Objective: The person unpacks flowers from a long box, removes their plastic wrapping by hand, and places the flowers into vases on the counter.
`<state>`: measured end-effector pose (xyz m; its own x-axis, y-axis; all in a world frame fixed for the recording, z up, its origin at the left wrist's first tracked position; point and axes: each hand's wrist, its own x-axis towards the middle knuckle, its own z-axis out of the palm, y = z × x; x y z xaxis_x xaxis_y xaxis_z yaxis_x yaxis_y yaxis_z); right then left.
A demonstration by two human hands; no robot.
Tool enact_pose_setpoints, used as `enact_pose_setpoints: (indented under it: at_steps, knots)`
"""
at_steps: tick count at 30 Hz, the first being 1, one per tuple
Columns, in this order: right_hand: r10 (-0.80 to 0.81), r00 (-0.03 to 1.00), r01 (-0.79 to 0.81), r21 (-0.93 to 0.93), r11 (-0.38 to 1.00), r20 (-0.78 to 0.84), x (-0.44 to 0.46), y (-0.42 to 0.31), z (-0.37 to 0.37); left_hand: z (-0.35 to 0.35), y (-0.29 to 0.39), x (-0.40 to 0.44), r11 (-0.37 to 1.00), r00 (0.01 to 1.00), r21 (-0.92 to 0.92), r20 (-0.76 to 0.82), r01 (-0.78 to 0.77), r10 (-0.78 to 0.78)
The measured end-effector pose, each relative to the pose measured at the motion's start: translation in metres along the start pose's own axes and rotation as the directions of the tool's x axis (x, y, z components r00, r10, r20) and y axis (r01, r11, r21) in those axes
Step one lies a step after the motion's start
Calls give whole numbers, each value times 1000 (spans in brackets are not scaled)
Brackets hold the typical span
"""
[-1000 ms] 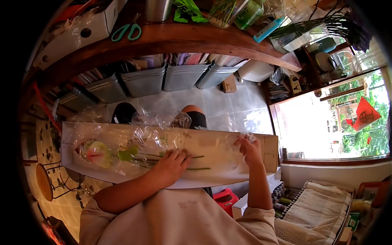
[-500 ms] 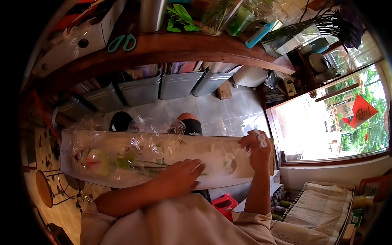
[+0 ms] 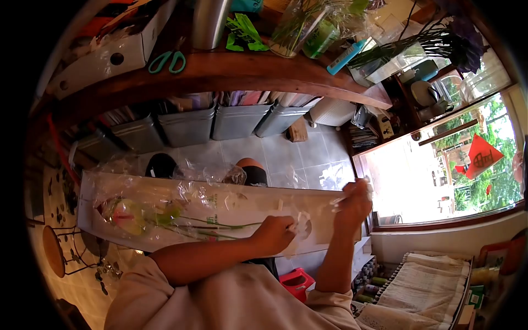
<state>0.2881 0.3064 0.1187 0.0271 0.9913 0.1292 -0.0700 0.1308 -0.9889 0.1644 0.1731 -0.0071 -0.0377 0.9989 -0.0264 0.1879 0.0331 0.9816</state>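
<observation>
A long white cardboard box (image 3: 324, 236) lies across in front of my body. In its left part rests a pale green and pink flower (image 3: 126, 215) under crinkled clear wrap, its green stems (image 3: 220, 226) running right. My left hand (image 3: 273, 235) is closed over the box by the stem ends, its fingertips against a piece of clear plastic (image 3: 300, 224). Over the box's right end, my right hand (image 3: 355, 204) is closed around small white tube-like pieces (image 3: 336, 204), blurred and partly hidden by the fingers.
Beyond the box a curved wooden counter (image 3: 242, 74) holds teal scissors (image 3: 168, 61), a metal cylinder (image 3: 210, 25) and glass vases with stems. Grey metal bins (image 3: 187, 127) stand below it. A red plastic stool (image 3: 297, 283) is near my body; a window (image 3: 440, 176) is at right.
My left hand has moved right, from lying flat over the stems to closing at the clear plastic. My right hand has turned and moved slightly, still gripping the white pieces.
</observation>
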Motion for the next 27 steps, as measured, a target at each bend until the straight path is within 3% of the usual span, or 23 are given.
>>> enact_pose_setpoints:
  at_steps: [1,4,5,6,8,11,14,15,18,19,20,22,23,24,26,27]
  knots:
    - [-68,998,68,-41,997,-1,10,-3,-7,3,-4,-5,993,999,114,33,0,-4]
    - [-33,998,31,29,999,55,16,-3,-12,17,-4,-19,989,989,27,-41,-143,144]
    - [49,997,-54,88,995,57,14,-4,-10,18,-4,-18,994,994,21,20,-104,104]
    - [76,995,-84,133,988,57,12,-4,-8,8,9,-14,946,975,245,0,-213,220]
    - [138,988,-150,221,964,69,10,-4,-6,-15,43,-8,679,901,647,30,-348,434]
    - [145,989,-150,246,958,38,10,-1,-9,3,20,-4,751,943,593,310,-291,120]
    - [155,988,-155,269,950,23,12,0,-13,2,15,-15,792,897,492,415,-361,151]
    - [158,987,-158,270,950,22,11,0,-16,10,1,-12,792,851,479,516,-379,96]
    - [173,985,-173,236,956,22,7,0,-12,11,-18,-10,908,738,261,671,-328,73]
    - [91,995,-95,132,987,32,6,5,-11,5,-5,-16,853,830,393,552,-343,79]
    - [126,992,-128,148,981,27,4,7,-8,2,12,-21,783,906,533,414,-320,89]
    - [194,981,-194,180,964,17,-2,5,1,-4,23,-12,790,944,537,290,-296,157]
    - [145,980,-163,138,977,136,-3,9,-6,8,26,-7,840,954,461,218,-288,207]
    - [193,964,-224,172,959,182,-5,10,-1,6,20,0,873,956,390,136,-294,262]
    - [107,972,-152,211,965,211,-17,18,12,-43,79,-16,942,893,99,-300,-319,334]
    - [108,965,-150,164,975,239,-28,17,25,-55,84,-15,943,898,85,-288,-323,333]
